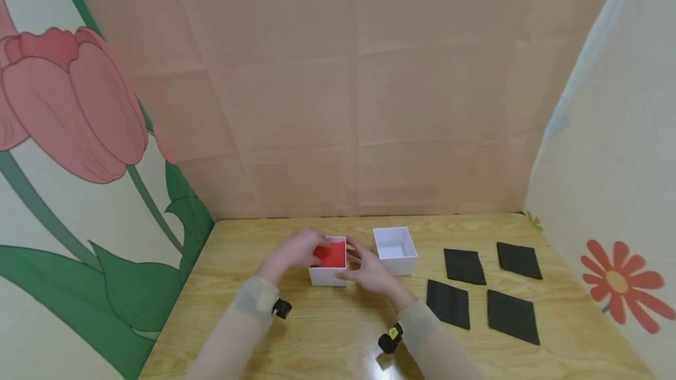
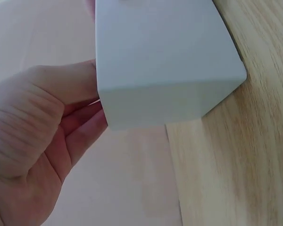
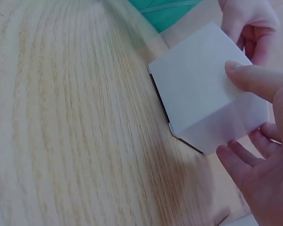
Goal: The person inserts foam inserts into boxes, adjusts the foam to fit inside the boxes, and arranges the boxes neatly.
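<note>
A small open white box [image 1: 327, 277] stands on the table with a flat red piece [image 1: 333, 255] inside it. My right hand [image 1: 369, 274] holds this box at its front right corner, thumb on the front wall and fingers along the right side. From the left, my left hand [image 1: 301, 249] reaches over the rim, its fingers down at the red piece. In the left wrist view the box wall [image 2: 165, 42] hides those fingertips, so I cannot tell whether they pinch the piece. The right wrist view shows the right thumb [image 3: 254, 77] lying against the wall.
A second white box [image 1: 396, 265], open at the top, stands just right of the held one. Several black square pieces [image 1: 465, 265] lie flat on the wooden table [image 1: 327, 333] at the right. A pinkish cloth backdrop [image 1: 296, 104] rises behind the table's far edge.
</note>
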`<action>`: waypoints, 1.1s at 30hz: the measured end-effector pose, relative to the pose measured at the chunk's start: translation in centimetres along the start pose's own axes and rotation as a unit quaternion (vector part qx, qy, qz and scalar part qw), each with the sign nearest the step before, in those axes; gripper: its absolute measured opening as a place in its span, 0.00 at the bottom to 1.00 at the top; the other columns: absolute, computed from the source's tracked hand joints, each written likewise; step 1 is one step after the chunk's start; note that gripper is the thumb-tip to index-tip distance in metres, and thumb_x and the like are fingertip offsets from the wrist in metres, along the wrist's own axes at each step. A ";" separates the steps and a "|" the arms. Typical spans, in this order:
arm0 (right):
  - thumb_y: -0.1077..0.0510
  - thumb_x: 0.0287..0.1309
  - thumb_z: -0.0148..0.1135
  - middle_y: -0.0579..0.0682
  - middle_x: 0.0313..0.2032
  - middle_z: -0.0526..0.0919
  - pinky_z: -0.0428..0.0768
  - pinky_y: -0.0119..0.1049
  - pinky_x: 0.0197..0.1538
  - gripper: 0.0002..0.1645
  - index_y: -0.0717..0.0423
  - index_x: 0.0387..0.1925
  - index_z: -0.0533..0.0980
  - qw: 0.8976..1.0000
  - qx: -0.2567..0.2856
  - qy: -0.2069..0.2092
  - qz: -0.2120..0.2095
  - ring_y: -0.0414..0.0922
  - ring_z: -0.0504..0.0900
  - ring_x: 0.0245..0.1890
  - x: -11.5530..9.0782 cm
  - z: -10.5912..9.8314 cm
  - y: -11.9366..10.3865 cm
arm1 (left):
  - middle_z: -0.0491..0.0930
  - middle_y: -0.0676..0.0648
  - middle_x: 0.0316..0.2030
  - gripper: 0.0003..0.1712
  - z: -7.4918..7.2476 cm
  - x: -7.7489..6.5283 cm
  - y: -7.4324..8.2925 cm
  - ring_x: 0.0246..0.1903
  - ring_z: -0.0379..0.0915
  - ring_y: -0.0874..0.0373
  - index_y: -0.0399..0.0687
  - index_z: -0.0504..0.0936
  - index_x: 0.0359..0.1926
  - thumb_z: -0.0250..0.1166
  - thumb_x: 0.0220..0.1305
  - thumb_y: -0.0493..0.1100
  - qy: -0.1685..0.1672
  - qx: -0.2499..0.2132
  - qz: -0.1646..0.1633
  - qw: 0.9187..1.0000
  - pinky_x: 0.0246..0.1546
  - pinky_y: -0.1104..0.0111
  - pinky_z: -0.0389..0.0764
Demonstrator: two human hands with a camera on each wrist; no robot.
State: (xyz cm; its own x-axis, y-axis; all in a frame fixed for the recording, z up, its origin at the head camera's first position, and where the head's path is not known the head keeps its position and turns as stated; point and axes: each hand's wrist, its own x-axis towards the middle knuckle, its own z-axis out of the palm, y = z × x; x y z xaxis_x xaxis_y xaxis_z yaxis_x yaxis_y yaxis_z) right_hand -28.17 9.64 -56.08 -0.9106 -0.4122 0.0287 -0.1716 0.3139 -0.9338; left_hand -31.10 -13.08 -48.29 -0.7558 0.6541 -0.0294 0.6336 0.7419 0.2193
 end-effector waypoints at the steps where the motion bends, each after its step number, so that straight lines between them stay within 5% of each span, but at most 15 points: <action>1: 0.45 0.49 0.78 0.49 0.72 0.62 0.72 0.49 0.63 0.62 0.45 0.78 0.50 1.000 -0.002 0.002 -0.002 0.57 0.66 0.69 0.0 0.0 0.0 | 0.81 0.52 0.52 0.23 0.0 -0.1 0.0 0.50 0.76 0.56 0.52 0.86 0.54 0.77 0.56 0.44 0.003 -0.011 -0.003 1.000 0.52 0.64 0.78; 6: 0.45 0.51 0.77 0.50 0.76 0.55 0.72 0.49 0.64 0.64 0.48 0.79 0.47 1.000 -0.015 0.003 -0.011 0.57 0.65 0.70 -0.5 0.3 -0.5 | 0.80 0.51 0.56 0.27 0.2 -0.5 0.0 0.53 0.76 0.56 0.52 0.81 0.61 0.72 0.62 0.49 0.045 -0.072 -0.019 0.996 0.53 0.62 0.78; 10: 0.47 0.54 0.75 0.53 0.77 0.50 0.70 0.52 0.64 0.63 0.53 0.79 0.45 0.999 -0.016 -0.001 -0.030 0.60 0.63 0.70 -1.5 0.2 -1.2 | 0.77 0.50 0.61 0.29 0.8 -0.9 0.4 0.60 0.73 0.54 0.54 0.76 0.66 0.68 0.65 0.51 0.123 -0.097 -0.014 0.988 0.60 0.57 0.74; 15: 0.55 0.59 0.72 0.57 0.75 0.55 0.67 0.57 0.65 0.54 0.57 0.78 0.50 0.998 -0.015 -0.023 -0.061 0.62 0.62 0.70 -3.9 -1.3 -3.2 | 0.71 0.52 0.66 0.34 1.6 -1.1 2.0 0.64 0.68 0.54 0.60 0.70 0.70 0.68 0.65 0.52 0.225 -0.157 -0.014 0.961 0.62 0.52 0.71; 20: 0.49 0.61 0.70 0.47 0.66 0.72 0.70 0.53 0.65 0.39 0.47 0.70 0.66 0.993 -0.046 -0.057 -0.091 0.52 0.72 0.65 -6.6 -4.7 -3.4 | 0.64 0.56 0.69 0.38 2.5 -0.7 4.8 0.68 0.62 0.56 0.61 0.64 0.72 0.69 0.64 0.52 0.268 -0.228 0.007 0.936 0.65 0.51 0.67; 24: 0.47 0.60 0.69 0.43 0.60 0.79 0.74 0.52 0.61 0.30 0.44 0.64 0.74 0.992 -0.062 -0.055 -0.094 0.50 0.77 0.60 -8.9 -8.0 -2.0 | 0.58 0.55 0.72 0.45 3.3 0.3 7.3 0.70 0.56 0.56 0.59 0.58 0.74 0.71 0.61 0.52 0.251 -0.250 0.022 0.935 0.67 0.52 0.64; 29: 0.50 0.59 0.71 0.47 0.52 0.84 0.80 0.50 0.53 0.23 0.49 0.55 0.80 0.991 -0.091 0.014 -0.098 0.50 0.82 0.53 -11.9 -11.9 0.1 | 0.53 0.57 0.74 0.53 4.7 2.5 9.9 0.72 0.52 0.58 0.59 0.52 0.77 0.73 0.58 0.54 0.207 -0.260 0.016 0.943 0.68 0.53 0.63; 33: 0.47 0.56 0.73 0.42 0.50 0.84 0.81 0.50 0.51 0.24 0.44 0.54 0.80 0.985 -0.150 0.055 -0.068 0.49 0.82 0.52 -13.8 -14.5 1.9 | 0.46 0.54 0.77 0.59 6.0 4.6 11.0 0.74 0.46 0.54 0.55 0.48 0.78 0.76 0.55 0.56 0.181 -0.262 -0.007 0.948 0.67 0.50 0.64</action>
State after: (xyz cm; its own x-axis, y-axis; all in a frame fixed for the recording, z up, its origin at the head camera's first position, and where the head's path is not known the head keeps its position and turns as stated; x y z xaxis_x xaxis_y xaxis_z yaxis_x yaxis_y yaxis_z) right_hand -21.35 28.31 -53.12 -0.9041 -0.3775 0.2002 -0.3829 0.5077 -0.7718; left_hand -26.64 -1.01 -51.82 -0.8306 0.4810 0.2806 0.5263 0.5133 0.6779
